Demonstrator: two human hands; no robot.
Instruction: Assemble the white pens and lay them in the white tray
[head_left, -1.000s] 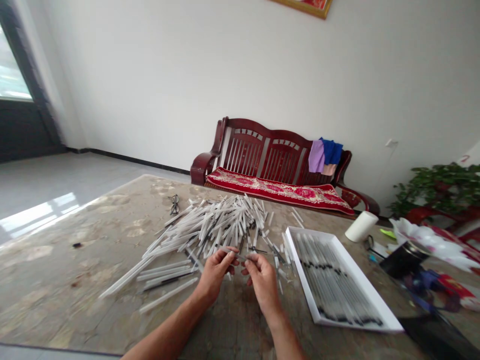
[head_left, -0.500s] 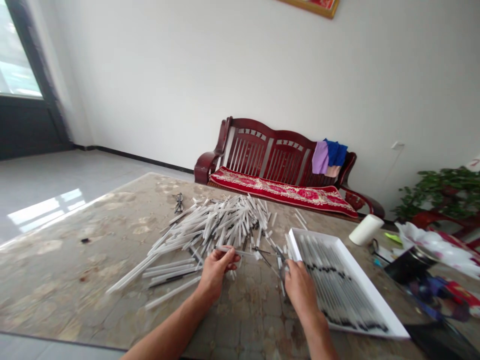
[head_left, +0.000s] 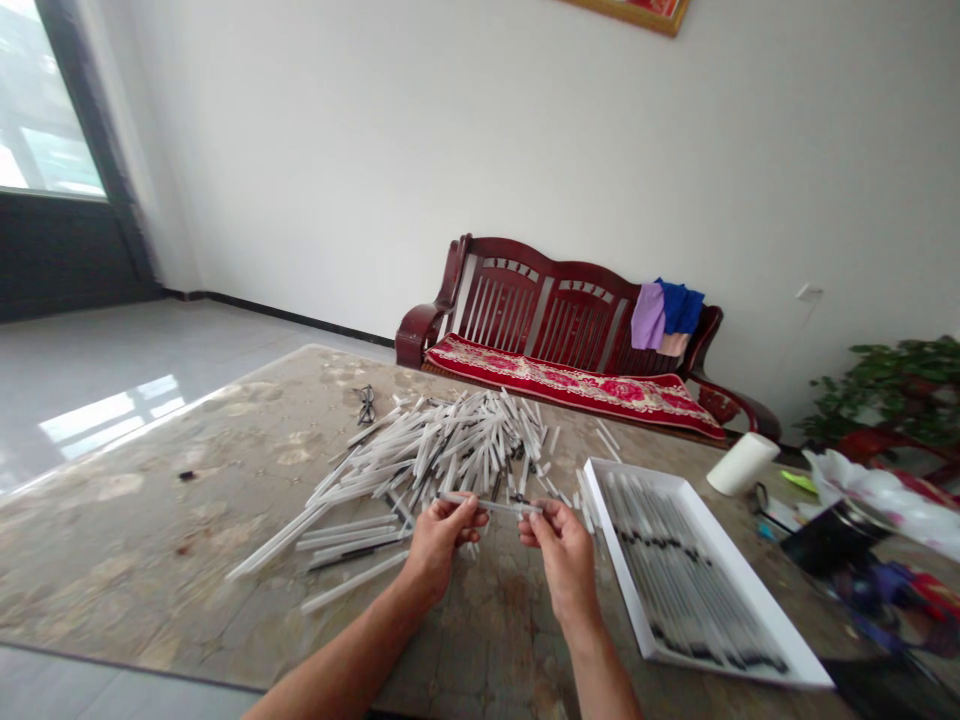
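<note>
A thin translucent tube with a dark part at its end [head_left: 496, 507] stretches level between my two hands. My left hand [head_left: 444, 540] pinches it near its left end, thumb on top. At the other end, the thumb and fingers of my right hand [head_left: 561, 545] are closed on it; the fingers partly hide that end. Just beyond my hands lies a loose pile of white and translucent tubes [head_left: 442, 440], with some dark ones mixed in. To the right, a shallow white box [head_left: 628, 603] holds rows of similar tubes with black ends.
All this lies on a patterned tabletop [head_left: 247, 450]. Dark-framed glasses [head_left: 365, 404] sit left of the pile. A white roll [head_left: 742, 463], a black cylindrical container [head_left: 832, 535] and plastic bags [head_left: 892, 490] stand at the right. Behind is a red wooden bench [head_left: 547, 310].
My right hand has moved left from beside the white box and now grips the tube's right end. My left hand still holds the tube. The view has shifted slightly.
</note>
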